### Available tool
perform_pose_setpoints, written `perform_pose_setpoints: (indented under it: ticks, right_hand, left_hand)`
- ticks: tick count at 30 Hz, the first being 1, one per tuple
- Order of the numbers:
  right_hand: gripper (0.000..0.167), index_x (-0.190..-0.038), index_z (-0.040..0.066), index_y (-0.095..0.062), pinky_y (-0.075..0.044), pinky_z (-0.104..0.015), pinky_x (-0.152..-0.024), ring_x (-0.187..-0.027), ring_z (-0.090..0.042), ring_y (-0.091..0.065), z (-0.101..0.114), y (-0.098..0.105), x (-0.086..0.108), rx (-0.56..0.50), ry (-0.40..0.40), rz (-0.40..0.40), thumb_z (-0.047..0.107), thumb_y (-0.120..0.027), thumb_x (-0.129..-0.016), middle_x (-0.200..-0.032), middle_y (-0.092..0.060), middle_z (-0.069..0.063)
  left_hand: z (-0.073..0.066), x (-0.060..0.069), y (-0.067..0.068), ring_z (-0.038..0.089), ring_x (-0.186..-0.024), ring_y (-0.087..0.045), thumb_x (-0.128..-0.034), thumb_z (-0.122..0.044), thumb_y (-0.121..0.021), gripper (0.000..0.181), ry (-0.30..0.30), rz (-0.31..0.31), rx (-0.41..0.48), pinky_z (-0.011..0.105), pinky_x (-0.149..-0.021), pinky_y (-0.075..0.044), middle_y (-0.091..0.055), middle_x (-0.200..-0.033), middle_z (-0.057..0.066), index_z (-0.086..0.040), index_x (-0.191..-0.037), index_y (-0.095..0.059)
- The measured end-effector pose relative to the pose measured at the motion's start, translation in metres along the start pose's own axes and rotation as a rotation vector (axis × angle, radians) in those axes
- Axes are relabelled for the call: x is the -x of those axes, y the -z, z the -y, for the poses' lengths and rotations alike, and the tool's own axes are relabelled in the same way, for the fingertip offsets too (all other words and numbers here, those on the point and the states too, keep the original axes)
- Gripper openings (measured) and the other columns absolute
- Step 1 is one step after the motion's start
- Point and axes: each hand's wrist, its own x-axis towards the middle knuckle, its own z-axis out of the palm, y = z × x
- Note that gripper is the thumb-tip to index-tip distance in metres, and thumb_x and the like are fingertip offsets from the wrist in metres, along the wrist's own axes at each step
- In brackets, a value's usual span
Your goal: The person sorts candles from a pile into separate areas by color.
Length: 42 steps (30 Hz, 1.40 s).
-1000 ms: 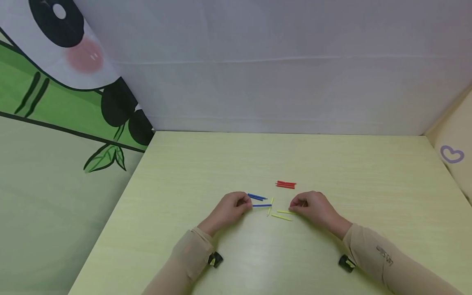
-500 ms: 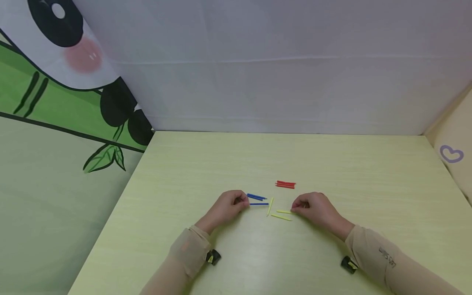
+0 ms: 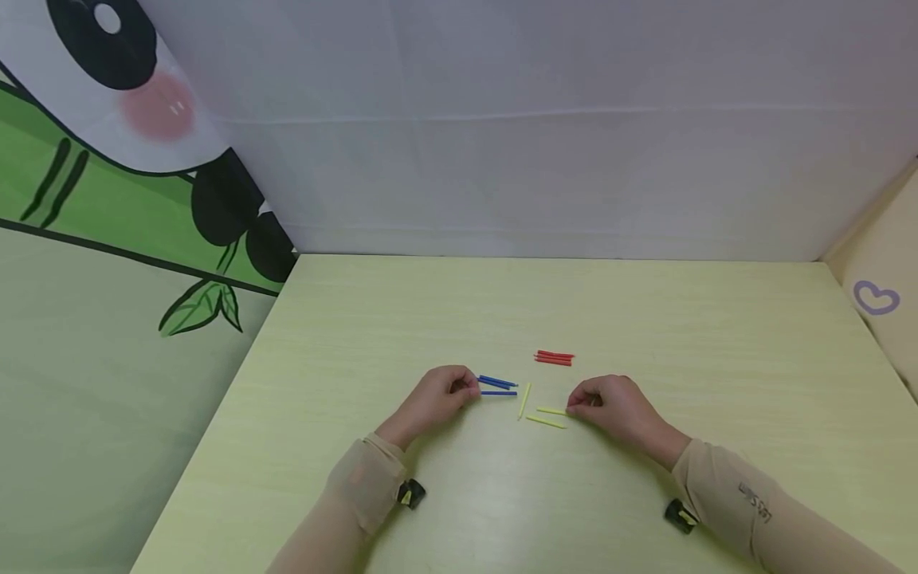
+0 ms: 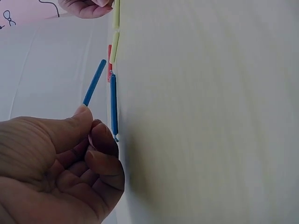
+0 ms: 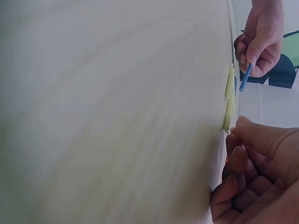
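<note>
A slim, straight blue stick of smooth-looking, perhaps plastic, material is just right of centre in the lower half of the head frame. The person's left hand pinches it by one end between thumb and fingertips, and the left wrist view shows it tilted, its free end off the table. Right beside it in the head frame, two matching blue sticks lie side by side.

Further right, a pale yellow stick lies nearly vertical in the frame, with a lower yellow stick slanting near its bottom end. The right hand has its fingers curled, tips at the end of an upper yellow stick (whether they grip it or merely sit beside it, I cannot tell).

Above these lies a small cluster of thin red sticks, all on a pale wood-grain table against a whitish cloth backdrop.

The likeliest trouble is the blue stick pivoting or slipping, since it is pinched only at one end. Carried too low, its free tip could knock its neighbours askew. A small twitch of the right fingertips could likewise shove the upper yellow stick into the lower one.
</note>
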Motion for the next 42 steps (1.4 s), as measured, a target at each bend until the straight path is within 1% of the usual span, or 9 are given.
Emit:
perform_pose_setpoints:
  ticks: [9, 16, 24, 29, 42]
  right_hand:
    - [0.005, -0.084, 0.013, -0.073, -0.044, -0.027, -0.064, -0.068, -0.009, -0.052, 0.0, 0.001, 0.001, 0.011, 0.008, -0.003, 0.017, -0.077, -0.084, -0.075, -0.064, 0.01]
    - [0.004, -0.084, 0.014, -0.073, -0.043, -0.027, -0.064, -0.067, -0.009, -0.051, -0.001, 0.002, 0.002, 0.018, 0.004, 0.0, 0.016, -0.077, -0.084, -0.074, -0.063, 0.01]
    - [0.004, -0.083, 0.015, -0.073, -0.043, -0.026, -0.063, -0.066, -0.008, -0.051, -0.002, 0.002, 0.004, 0.018, 0.02, -0.003, 0.014, -0.077, -0.083, -0.073, -0.063, 0.01]
    - [0.005, -0.083, 0.015, -0.073, -0.044, -0.026, -0.063, -0.066, -0.008, -0.052, -0.004, 0.002, 0.004, 0.016, 0.031, -0.002, 0.013, -0.077, -0.083, -0.073, -0.062, 0.01]
    - [0.008, -0.081, 0.015, -0.071, -0.043, -0.026, -0.062, -0.065, -0.007, -0.05, -0.005, 0.002, 0.004, 0.033, 0.048, 0.002, 0.011, -0.078, -0.082, -0.07, -0.059, 0.011]
  left_hand:
    - [0.002, -0.002, 0.004, 0.015, -0.078, -0.052, -0.0926, -0.011, -0.067, 0.006, -0.007, 0.0, -0.004, 0.032, -0.073, -0.045, -0.061, -0.083, -0.003, -0.011, -0.087, -0.067]
    - [0.001, -0.003, 0.006, 0.015, -0.078, -0.052, -0.0928, -0.011, -0.066, 0.006, 0.013, 0.005, -0.014, 0.032, -0.073, -0.045, -0.06, -0.083, -0.003, -0.011, -0.087, -0.066]
    - [0.003, -0.005, 0.007, 0.015, -0.078, -0.052, -0.0921, -0.01, -0.067, 0.007, 0.008, 0.005, -0.018, 0.032, -0.074, -0.044, -0.06, -0.082, -0.002, -0.011, -0.085, -0.066]
    - [0.003, -0.006, 0.007, 0.015, -0.078, -0.052, -0.0919, -0.011, -0.068, 0.007, 0.026, -0.003, -0.023, 0.032, -0.074, -0.045, -0.061, -0.082, -0.003, -0.011, -0.085, -0.066]
    - [0.003, -0.01, 0.005, 0.016, -0.077, -0.05, -0.0911, -0.014, -0.069, 0.008, 0.038, -0.035, -0.096, 0.032, -0.073, -0.043, -0.058, -0.081, -0.002, -0.011, -0.085, -0.066]
